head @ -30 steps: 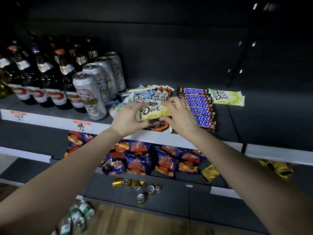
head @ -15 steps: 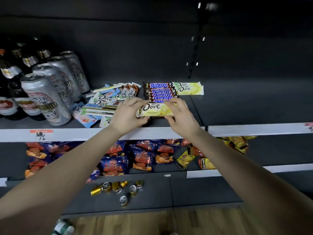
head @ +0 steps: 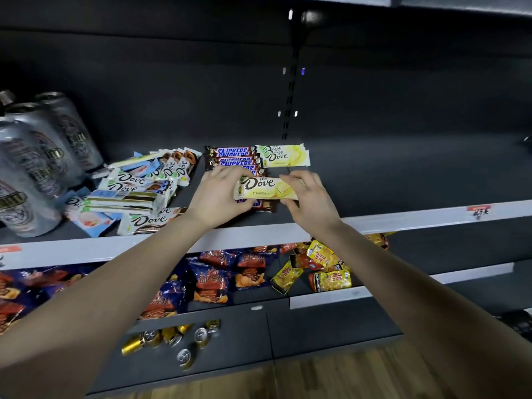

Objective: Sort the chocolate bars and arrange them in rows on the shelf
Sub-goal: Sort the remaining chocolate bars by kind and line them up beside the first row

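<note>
A yellow Dove bar (head: 264, 188) is held flat between my left hand (head: 218, 197) at its left end and my right hand (head: 311, 201) at its right end, just above the front of a row of Snickers bars (head: 233, 157). Another yellow Dove bar (head: 283, 155) lies at the back of the dark shelf (head: 388, 180), right of the Snickers row. A loose heap of mixed Dove bars (head: 138, 191) in white, blue and brown wrappers lies to the left.
Tall silver beer cans (head: 34, 159) stand at the far left of the shelf. The shelf's white front rail (head: 403, 218) runs across. Below are snack bags (head: 218, 277), yellow packets (head: 325, 269), and small gold cans (head: 169, 338) on the lowest shelf.
Both hands have carried the yellow Dove bar to the right, from over the mixed heap to over the Snickers row. The view has swung right, so the bottles have left the frame.
</note>
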The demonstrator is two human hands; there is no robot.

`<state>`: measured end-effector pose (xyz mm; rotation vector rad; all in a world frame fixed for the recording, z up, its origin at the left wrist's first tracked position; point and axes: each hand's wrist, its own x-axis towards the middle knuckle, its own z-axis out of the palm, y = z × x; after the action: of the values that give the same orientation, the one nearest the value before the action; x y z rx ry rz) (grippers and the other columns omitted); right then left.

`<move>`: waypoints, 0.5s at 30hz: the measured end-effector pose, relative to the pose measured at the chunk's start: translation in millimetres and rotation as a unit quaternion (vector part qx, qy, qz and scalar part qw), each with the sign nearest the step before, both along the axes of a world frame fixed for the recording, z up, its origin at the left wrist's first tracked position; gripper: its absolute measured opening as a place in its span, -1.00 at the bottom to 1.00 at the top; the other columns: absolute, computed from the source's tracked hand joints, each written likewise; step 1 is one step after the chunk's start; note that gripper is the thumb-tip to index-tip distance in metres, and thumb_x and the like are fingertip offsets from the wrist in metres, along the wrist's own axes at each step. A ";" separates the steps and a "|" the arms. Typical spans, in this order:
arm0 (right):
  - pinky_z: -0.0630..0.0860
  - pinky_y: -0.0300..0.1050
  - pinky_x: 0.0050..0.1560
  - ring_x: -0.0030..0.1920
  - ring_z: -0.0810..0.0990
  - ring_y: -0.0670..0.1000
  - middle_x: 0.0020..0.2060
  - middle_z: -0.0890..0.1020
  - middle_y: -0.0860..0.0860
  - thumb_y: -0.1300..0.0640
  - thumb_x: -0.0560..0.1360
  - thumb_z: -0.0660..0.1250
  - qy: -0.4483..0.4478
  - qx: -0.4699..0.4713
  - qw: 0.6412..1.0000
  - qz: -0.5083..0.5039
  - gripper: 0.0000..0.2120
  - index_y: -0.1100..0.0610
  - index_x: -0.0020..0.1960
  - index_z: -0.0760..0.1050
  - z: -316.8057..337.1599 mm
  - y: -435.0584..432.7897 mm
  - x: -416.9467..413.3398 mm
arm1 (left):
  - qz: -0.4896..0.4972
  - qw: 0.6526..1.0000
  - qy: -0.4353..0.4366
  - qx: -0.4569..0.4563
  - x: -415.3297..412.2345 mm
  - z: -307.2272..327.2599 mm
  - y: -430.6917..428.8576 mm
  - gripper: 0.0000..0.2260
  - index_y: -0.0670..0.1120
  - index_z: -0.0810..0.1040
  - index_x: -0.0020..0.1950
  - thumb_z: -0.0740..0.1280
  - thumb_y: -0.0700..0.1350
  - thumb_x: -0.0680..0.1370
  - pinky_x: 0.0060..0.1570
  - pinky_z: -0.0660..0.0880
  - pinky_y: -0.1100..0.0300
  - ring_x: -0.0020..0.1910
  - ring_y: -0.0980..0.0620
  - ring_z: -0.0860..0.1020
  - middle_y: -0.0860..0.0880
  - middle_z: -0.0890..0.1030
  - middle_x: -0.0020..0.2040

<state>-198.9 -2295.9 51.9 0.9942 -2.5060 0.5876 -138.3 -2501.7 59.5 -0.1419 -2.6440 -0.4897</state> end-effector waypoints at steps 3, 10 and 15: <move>0.35 -0.07 0.28 0.30 0.30 0.06 0.25 0.42 0.07 0.17 0.51 0.31 -0.005 0.000 1.000 0.002 -0.55 0.14 0.38 0.35 1.2 7.1 -14.1 | -0.001 1.000 0.000 0.003 -14.8 2.4 7.4 -0.59 0.01 0.46 0.22 0.43 0.01 0.40 0.23 0.26 0.02 0.24 -0.05 0.39 0.04 0.55 0.18; 0.38 -0.07 0.24 0.33 0.26 0.06 0.28 0.38 0.08 0.22 0.51 0.29 -0.032 0.001 0.999 0.002 -0.54 0.14 0.39 0.33 -0.5 20.5 -50.0 | 0.010 1.000 -0.021 -0.009 -48.3 8.0 23.1 -0.57 0.00 0.45 0.22 0.42 0.04 0.40 0.26 0.24 0.03 0.27 -0.05 0.36 0.02 0.54 0.20; 0.32 -0.13 0.27 0.32 0.26 0.04 0.28 0.38 0.06 0.23 0.52 0.29 -0.043 0.011 0.999 0.007 -0.55 0.14 0.40 0.34 -3.9 24.6 -76.4 | 0.023 0.999 -0.042 -0.017 -72.5 5.8 29.3 -0.60 -0.01 0.45 0.15 0.44 0.06 0.39 0.25 0.23 0.07 0.22 -0.01 0.37 0.03 0.55 0.16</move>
<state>-275.4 -2271.2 48.0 1.0148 -2.5884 0.6207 -210.9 -2472.4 65.3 -0.0724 -2.7327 -0.4437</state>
